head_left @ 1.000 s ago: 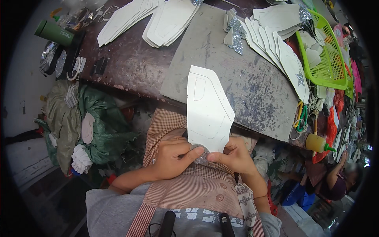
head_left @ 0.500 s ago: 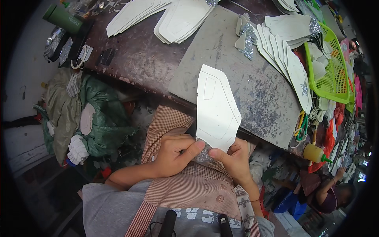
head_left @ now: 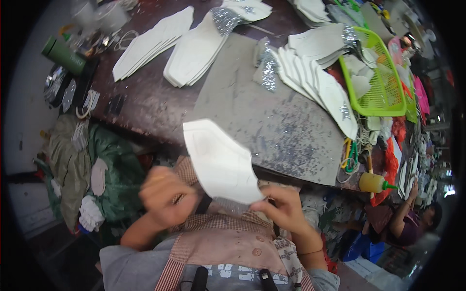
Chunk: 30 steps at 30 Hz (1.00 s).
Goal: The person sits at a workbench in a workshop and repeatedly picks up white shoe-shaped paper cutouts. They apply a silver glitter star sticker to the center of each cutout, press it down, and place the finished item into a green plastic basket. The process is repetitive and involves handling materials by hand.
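My right hand (head_left: 286, 208) pinches the lower right edge of a flat white panel (head_left: 218, 162) between thumb and fingers. The panel has angled sides and a silver glitter piece (head_left: 230, 205) at its lower end. It is tilted over my lap, in front of the table edge. My left hand (head_left: 167, 196) is off to the left of the panel, apart from it; motion smears its fingers, so whether it holds anything is unclear. Beyond, on the grey board (head_left: 238, 92), lies a fanned stack of similar white panels (head_left: 315, 80), with silver glitter pieces (head_left: 267, 68) beside it.
More white panel stacks (head_left: 194, 53) lie on the dark table (head_left: 145, 97). A lime-green basket (head_left: 383, 92) holds scraps at the right, with a yellow glue bottle (head_left: 371, 183) below it. A green tumbler (head_left: 63, 56) and green sacks (head_left: 116, 160) are at left. A co-worker (head_left: 412, 218) is at lower right.
My left hand has let go of the panel's lower end and moved left. The panel has tilted leftward in my right hand. The whole view has shifted, showing more of the table's far side.
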Motion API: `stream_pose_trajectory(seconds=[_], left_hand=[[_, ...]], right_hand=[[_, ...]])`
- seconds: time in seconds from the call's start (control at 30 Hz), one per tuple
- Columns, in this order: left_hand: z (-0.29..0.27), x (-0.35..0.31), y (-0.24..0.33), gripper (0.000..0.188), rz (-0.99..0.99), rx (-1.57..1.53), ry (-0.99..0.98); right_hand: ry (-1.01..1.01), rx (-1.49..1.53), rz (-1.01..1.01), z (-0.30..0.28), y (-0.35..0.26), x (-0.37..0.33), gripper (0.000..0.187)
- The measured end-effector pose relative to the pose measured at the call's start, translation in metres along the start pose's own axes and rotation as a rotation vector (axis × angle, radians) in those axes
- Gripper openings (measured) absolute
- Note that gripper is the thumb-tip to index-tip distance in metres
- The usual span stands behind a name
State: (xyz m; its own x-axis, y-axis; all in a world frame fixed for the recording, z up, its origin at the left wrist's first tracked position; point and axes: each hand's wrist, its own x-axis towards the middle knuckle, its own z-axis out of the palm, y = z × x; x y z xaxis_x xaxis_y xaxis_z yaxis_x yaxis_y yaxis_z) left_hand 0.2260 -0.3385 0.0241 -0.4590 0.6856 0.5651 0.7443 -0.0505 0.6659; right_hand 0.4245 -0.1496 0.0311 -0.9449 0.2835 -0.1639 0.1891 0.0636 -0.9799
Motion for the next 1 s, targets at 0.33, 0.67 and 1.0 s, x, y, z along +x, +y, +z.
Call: stream_pose_trajectory(seconds=[0.33, 0.67, 1.0], left_hand=[[-0.007, 0.043, 0.072, 0.075, -0.177, -0.248, -0.331], [0.017, 0.022, 0.011, 0.022, -0.809, -0.957, -0.459], [0.034, 0.034, 0.034, 0.019, -0.53, -0.618, -0.448]], right_hand=[[0.66, -0.584, -0.25, -0.106, -0.07, 0.081, 0.019], [0.832, -1.172, -0.371, -0.2, 0.053, 0.137, 0.035], [0.798, -1.06, -0.446, -0.206, 0.029, 0.14, 0.024]])
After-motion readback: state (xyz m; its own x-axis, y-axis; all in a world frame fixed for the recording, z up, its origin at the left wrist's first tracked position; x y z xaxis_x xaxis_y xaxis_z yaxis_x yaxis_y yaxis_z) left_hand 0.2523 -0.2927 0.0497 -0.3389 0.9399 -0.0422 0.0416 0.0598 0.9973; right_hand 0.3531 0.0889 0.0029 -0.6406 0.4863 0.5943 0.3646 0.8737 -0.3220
